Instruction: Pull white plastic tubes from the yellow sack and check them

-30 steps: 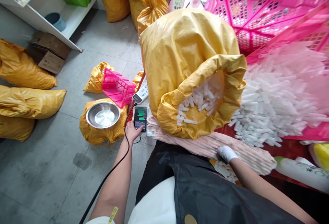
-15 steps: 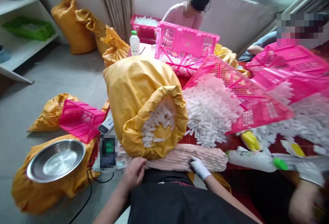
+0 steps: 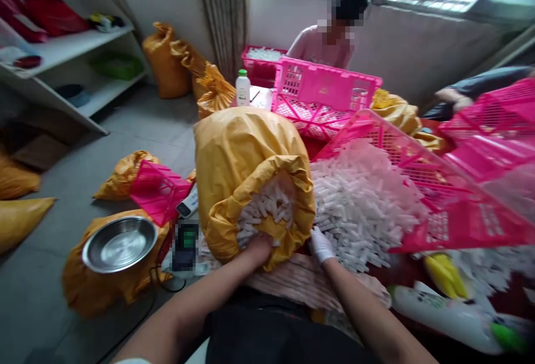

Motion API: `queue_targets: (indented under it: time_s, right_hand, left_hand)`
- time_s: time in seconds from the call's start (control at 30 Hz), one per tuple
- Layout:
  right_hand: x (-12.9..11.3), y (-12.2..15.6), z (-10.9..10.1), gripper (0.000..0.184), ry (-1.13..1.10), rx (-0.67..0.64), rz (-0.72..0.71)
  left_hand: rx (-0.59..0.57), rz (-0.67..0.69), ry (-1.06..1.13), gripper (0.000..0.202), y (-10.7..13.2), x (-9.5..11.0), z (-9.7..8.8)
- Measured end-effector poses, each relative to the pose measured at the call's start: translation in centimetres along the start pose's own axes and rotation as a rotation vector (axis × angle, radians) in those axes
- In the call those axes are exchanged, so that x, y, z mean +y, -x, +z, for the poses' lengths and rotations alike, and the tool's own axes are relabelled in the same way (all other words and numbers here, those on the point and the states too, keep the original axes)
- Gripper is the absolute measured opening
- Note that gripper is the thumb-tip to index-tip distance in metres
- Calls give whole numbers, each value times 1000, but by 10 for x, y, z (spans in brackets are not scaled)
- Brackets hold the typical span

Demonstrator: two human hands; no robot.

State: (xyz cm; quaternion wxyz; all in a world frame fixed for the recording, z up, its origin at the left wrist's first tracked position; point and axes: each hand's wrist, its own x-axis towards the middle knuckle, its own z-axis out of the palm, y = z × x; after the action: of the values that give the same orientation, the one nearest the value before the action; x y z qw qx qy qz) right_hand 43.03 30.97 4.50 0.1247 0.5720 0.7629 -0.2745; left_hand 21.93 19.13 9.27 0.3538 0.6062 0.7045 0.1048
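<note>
The bare left hand point(image 3: 259, 248) sat at the mouth of a yellow sack point(image 3: 246, 169) filled with white sticks point(image 3: 263, 210), its fingers hidden, so its grip could not be told. The white-gloved right hand point(image 3: 321, 244) touched the sack's rim, its grip also unclear, just beside a heap of loose sticks point(image 3: 359, 208) under a tilted pink crate point(image 3: 460, 213).

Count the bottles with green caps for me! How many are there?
2. One white bottle stands upright far back, beyond the big yellow woven sack. Another white bottle lies on its side at the lower right. More could be hidden behind the sacks.
</note>
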Motion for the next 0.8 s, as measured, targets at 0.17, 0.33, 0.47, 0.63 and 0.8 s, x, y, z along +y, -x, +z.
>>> queue_targets:
  time_s: [0.17, 0.33, 0.47, 0.63, 0.8]
  right_hand:
    - [-17, 48, -26, 44, -810, 238, 28]
    - [-98, 116, -81, 50, -1594, 121, -123]
    - [-156, 133, -87, 42, -1741, -57, -194]
    - [-176, 145, -73, 30, -1660, 22, -252]
    - [-165, 152, -72, 30, -1744, 122, -217]
  left_hand:
    - [19, 159, 329, 41, 52, 7, -39]
    - [18, 229, 557, 35, 94, 10, -65]
    - [26, 306, 581, 36, 101, 15, -71]
    - [26, 311, 653, 39, 105, 24, -79]
    - [-24, 323, 593, 37, 107, 28, -85]
